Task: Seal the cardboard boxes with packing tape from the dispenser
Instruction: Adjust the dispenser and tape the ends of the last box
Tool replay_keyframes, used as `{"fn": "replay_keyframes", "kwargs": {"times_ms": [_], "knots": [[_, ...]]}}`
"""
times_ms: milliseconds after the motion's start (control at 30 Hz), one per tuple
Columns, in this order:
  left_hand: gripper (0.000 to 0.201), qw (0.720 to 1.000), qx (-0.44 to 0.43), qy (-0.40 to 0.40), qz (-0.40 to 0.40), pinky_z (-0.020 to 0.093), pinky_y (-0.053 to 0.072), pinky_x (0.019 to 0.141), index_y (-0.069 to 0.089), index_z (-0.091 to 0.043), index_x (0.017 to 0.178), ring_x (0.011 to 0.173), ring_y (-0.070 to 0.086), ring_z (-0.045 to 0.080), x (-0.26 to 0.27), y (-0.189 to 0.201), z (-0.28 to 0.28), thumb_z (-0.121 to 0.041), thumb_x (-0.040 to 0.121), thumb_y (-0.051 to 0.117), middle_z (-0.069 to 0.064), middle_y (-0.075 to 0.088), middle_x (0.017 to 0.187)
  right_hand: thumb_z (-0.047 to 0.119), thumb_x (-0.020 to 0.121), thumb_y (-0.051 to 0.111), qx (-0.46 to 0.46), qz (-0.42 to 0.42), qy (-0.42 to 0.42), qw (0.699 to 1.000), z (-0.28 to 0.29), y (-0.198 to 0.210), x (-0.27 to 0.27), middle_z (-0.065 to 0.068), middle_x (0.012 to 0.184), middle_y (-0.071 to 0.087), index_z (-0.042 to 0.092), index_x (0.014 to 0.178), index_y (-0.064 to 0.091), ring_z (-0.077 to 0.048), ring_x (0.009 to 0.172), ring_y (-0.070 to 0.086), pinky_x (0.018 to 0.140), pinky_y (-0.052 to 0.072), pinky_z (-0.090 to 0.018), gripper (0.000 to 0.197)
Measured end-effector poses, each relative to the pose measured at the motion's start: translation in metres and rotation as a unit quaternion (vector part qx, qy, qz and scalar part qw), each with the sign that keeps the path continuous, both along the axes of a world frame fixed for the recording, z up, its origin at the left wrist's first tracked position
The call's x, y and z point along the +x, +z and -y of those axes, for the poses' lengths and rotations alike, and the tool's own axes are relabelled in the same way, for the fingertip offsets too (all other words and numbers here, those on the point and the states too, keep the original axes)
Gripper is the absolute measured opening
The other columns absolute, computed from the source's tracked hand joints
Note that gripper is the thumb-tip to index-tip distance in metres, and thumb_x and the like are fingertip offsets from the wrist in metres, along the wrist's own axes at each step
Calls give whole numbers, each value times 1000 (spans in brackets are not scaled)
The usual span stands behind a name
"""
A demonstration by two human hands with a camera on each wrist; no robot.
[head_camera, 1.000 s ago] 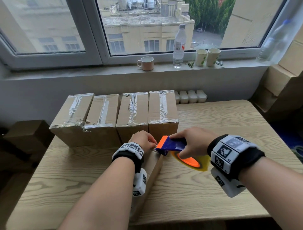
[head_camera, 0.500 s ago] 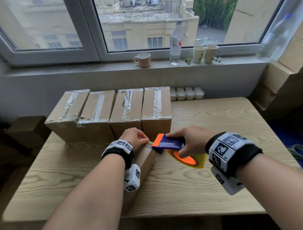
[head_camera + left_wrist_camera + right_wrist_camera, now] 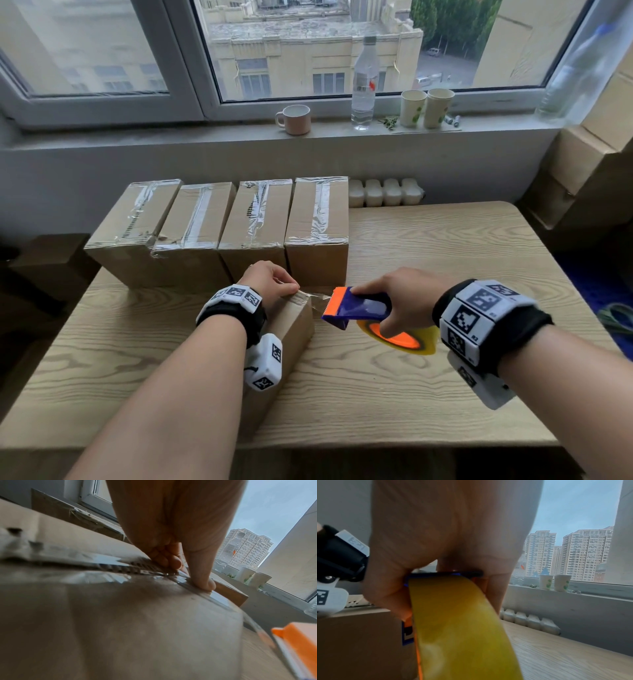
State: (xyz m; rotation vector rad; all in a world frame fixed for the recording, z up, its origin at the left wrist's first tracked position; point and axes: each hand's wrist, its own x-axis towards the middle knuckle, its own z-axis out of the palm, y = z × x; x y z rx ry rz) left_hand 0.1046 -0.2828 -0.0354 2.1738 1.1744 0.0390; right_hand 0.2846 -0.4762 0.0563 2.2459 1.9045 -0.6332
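Note:
A cardboard box (image 3: 295, 330) lies lengthwise on the wooden table (image 3: 428, 377) under my left forearm. My left hand (image 3: 270, 283) rests on its far end with fingers curled. Its thumb (image 3: 204, 584) presses clear packing tape (image 3: 217, 598) onto the box top (image 3: 120, 615). My right hand (image 3: 402, 298) grips the blue and orange tape dispenser (image 3: 356, 306) just right of the box. The yellow roll (image 3: 402, 337) hangs below that hand and fills the right wrist view (image 3: 462, 628). A short strip of tape (image 3: 317, 296) runs from the box corner to the dispenser's orange edge (image 3: 300, 642).
Several taped boxes (image 3: 219, 233) stand in a row at the table's back left. A pack of small white bottles (image 3: 385, 192) sits behind them. A mug (image 3: 294, 119), a water bottle (image 3: 364, 82) and two paper cups (image 3: 426, 108) line the sill. Stacked cartons (image 3: 589, 164) rise at the right.
My right hand has drawn the dispenser to the right, away from the left hand, so a strip of tape now spans the gap. The left hand stays on the box end.

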Motion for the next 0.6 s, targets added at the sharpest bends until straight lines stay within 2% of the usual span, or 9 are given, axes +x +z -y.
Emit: {"fn": "replay_keyframes", "kwargs": {"times_ms": [67,133,300,367,467,533,600], "knots": [[21,1000,-3,1,-2,22,43,71,66,-38,60,75,57,0,1,-1,-1,-33,79,75,-15,62,77,42,72,69,-5,7,10,1000,-6,-5,-5,13,123,60,48,141,39,-17,106,57,81,46,-28,75],[20,1000,-9,4,2,22,44,72,67,-37,61,77,57,1,0,-1,-1,-33,79,75,-15,62,78,41,74,69,-13,12,18,1000,-13,-8,-9,12,123,59,45,142,39,-17,107,56,78,43,-27,74],[13,997,-71,-7,20,23,47,77,73,-33,70,80,60,4,-2,3,-4,-25,70,83,-13,65,80,39,74,69,-20,1,12,1000,-31,-15,-20,11,115,62,43,140,43,-16,97,57,75,44,-26,72],[18,997,-74,-13,9,26,49,83,72,-36,67,85,60,7,-3,2,-5,-24,65,86,-13,65,82,37,75,69,-26,-11,10,1000,-38,-15,-22,11,114,62,42,140,45,-14,90,54,74,44,-26,70],[21,998,-54,-13,-15,34,48,94,70,-47,61,98,57,11,-3,0,-6,-33,59,87,-14,65,87,35,75,69,-34,-15,10,999,-46,-14,-21,11,112,62,40,140,46,-9,85,48,71,37,-23,69],[25,998,-53,-17,-20,38,48,95,68,-52,60,102,56,14,-2,-1,-5,-35,59,86,-13,65,87,34,75,71,-39,-20,-3,999,-49,-14,-19,12,107,61,40,139,48,-8,85,48,71,36,-21,68],[25,998,-56,-12,-22,39,49,94,68,-49,58,103,56,15,-2,0,-4,-33,59,87,-13,65,87,32,74,71,-45,-33,-18,998,-53,-14,-18,13,98,58,40,136,51,-9,85,49,65,36,-21,66]]}}
